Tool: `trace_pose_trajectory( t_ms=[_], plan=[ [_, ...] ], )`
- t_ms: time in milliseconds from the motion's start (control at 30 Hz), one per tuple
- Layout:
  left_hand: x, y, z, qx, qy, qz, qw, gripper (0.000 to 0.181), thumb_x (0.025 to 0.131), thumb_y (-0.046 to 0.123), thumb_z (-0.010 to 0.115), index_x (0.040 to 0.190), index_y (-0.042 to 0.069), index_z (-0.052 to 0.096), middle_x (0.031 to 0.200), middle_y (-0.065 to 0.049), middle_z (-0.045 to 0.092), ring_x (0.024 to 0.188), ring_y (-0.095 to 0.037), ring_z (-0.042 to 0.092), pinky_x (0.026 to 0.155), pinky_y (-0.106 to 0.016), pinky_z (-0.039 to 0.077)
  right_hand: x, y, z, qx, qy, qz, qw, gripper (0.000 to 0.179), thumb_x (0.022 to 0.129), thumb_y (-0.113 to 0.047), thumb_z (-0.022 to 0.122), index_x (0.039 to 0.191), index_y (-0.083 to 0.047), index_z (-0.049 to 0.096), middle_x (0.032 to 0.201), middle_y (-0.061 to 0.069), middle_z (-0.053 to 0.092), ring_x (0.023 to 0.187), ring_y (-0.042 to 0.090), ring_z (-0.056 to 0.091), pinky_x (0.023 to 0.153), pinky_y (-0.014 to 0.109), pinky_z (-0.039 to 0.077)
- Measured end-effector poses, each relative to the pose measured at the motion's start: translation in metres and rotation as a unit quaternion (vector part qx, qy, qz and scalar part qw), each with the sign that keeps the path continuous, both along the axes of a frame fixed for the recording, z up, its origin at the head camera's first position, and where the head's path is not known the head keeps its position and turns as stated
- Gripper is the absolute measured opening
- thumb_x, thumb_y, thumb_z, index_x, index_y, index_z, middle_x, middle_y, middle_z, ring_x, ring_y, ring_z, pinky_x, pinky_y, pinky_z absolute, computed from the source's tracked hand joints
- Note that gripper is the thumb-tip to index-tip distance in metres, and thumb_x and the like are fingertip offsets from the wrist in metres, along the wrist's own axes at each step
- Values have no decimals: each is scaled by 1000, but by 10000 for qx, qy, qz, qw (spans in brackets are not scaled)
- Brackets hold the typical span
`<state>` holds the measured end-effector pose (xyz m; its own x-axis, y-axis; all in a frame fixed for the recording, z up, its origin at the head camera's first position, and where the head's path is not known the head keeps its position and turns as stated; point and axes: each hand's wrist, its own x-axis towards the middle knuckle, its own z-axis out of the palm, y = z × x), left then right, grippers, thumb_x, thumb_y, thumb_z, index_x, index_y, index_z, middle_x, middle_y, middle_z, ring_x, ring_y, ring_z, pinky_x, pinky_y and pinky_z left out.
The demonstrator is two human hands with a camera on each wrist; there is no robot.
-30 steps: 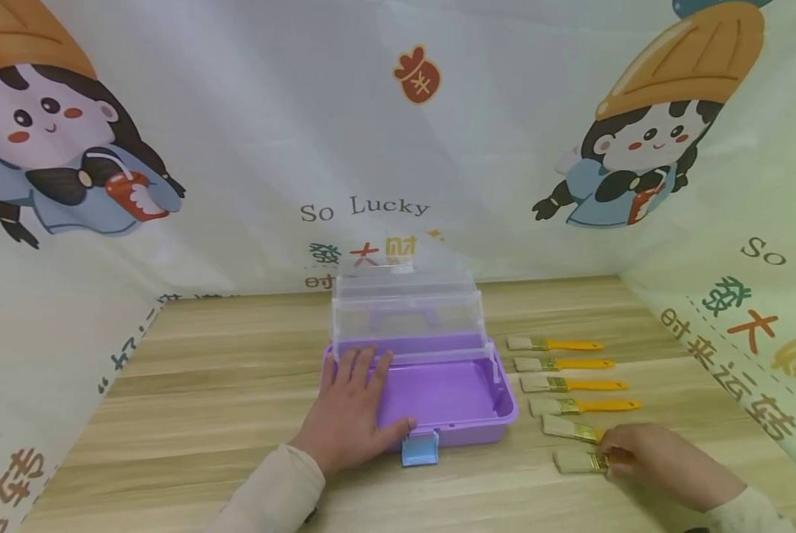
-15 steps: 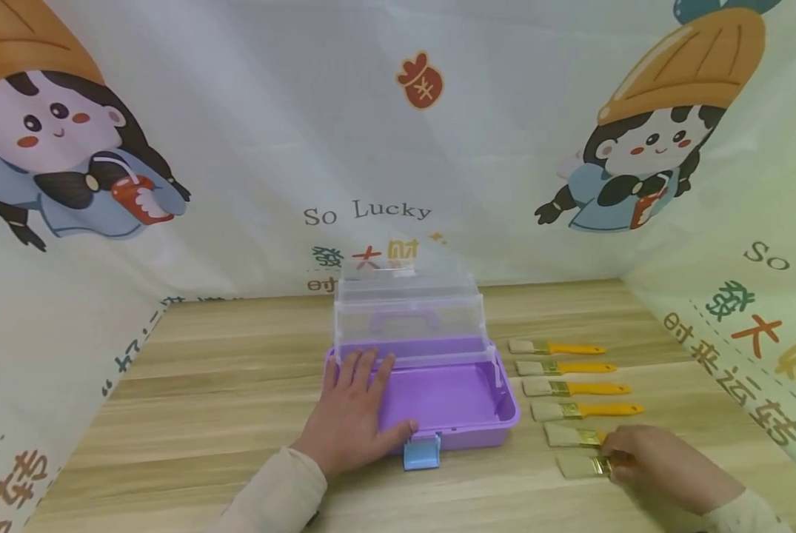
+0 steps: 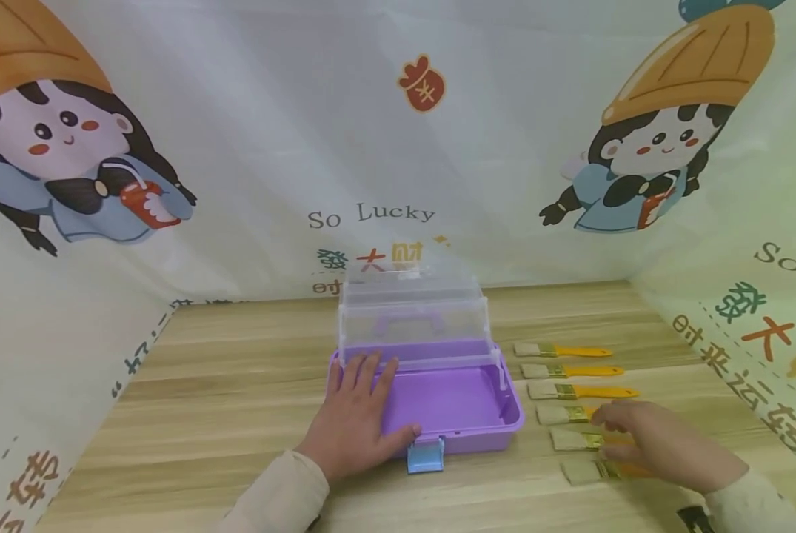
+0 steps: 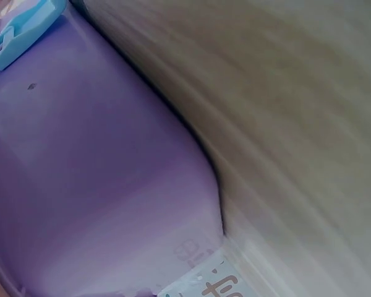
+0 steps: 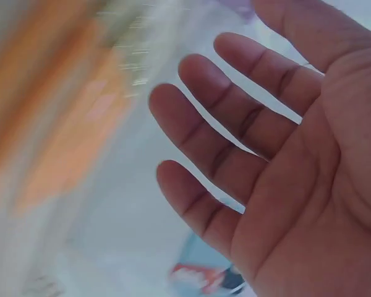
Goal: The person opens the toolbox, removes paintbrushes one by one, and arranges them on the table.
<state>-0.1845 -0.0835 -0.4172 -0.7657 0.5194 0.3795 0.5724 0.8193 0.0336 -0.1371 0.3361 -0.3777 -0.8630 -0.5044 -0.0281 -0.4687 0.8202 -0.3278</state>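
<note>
A purple plastic box [image 3: 447, 400] stands on the table, its clear lid [image 3: 414, 326] raised at the back and a light blue latch [image 3: 426, 454] hanging at the front. My left hand [image 3: 354, 429] rests on the box's left side, fingers spread and thumb at the front rim. To the right lie several flat paintbrushes with yellow handles and pale bristles, such as the upper paintbrush [image 3: 583, 352]. Over the handles of the nearest paintbrush [image 3: 587, 471] and its neighbours hovers my right hand [image 3: 664, 446]. Its fingers [image 5: 204, 124] are loosely extended and hold nothing in the right wrist view.
The wood-grain table [image 3: 224, 400] is bounded at the back and sides by a printed cloth [image 3: 291, 133]. In the left wrist view the box's outer wall [image 4: 99, 161] stands on the table.
My right hand has let go of the nearest paintbrush's handle and spread its fingers, rising slightly. That paintbrush stays lying in the row. My left hand keeps its place on the box.
</note>
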Motion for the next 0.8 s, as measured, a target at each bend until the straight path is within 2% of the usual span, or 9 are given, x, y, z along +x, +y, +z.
trace_pose_trajectory(
  t_ms=[100,233,333,433,533,600,733,800],
  plan=[
    [-2,-4,0,-45,16,91,9999,95,88,76,42,152,6,38,146,-20,42,136,-39,34,111,-67,17,-18,-34,18,-12,461,174,9988,28,90,-25,73,114,-10,70,108,0,67,93,21,66,77,40,55],
    [1,-10,-3,-29,-124,201,9997,94,87,75,44,152,7,38,147,-19,42,137,-39,33,111,-67,16,-42,-85,27,-54,1097,516,9926,31,92,-27,71,117,-8,69,113,3,66,102,24,65,87,44,53],
    [3,-12,-5,37,-215,193,9996,94,87,75,45,153,7,37,148,-20,42,137,-38,33,112,-66,15,-57,-113,26,-174,1257,641,9898,37,92,-30,71,119,-5,67,116,6,65,106,27,63,91,46,51],
    [2,-13,-5,44,-145,225,9996,94,87,76,45,152,8,38,147,-18,42,137,-37,34,113,-65,16,-70,-130,24,-522,1144,458,9910,42,93,-30,70,125,-4,63,123,11,63,114,32,60,96,50,48],
    [0,-14,-2,147,-88,163,9997,91,87,73,48,151,8,41,145,-18,44,137,-38,35,112,-65,18,-79,-134,21,-910,1050,107,9902,47,94,-30,69,131,-2,59,133,17,59,124,38,54,102,55,43],
    [-1,-17,1,417,-160,19,9990,87,87,67,54,149,6,43,145,-19,44,137,-39,35,113,-64,19,-82,-129,20,-977,1105,-94,9890,51,95,-31,67,134,1,56,138,22,54,129,42,48,105,57,38],
    [-3,-37,8,1140,-269,-165,9930,77,87,53,66,144,3,49,145,-23,42,137,-44,34,113,-60,23,-82,-106,19,-746,1260,-451,9882,59,98,-35,62,140,4,51,143,29,46,132,49,41,106,62,34],
    [-3,-54,10,1319,-299,-40,9908,73,89,49,68,142,3,50,147,-23,41,138,-44,34,112,-59,26,-81,-91,19,-552,1247,-698,9882,61,100,-38,58,142,5,47,144,31,43,133,51,39,106,63,33]
  ],
)
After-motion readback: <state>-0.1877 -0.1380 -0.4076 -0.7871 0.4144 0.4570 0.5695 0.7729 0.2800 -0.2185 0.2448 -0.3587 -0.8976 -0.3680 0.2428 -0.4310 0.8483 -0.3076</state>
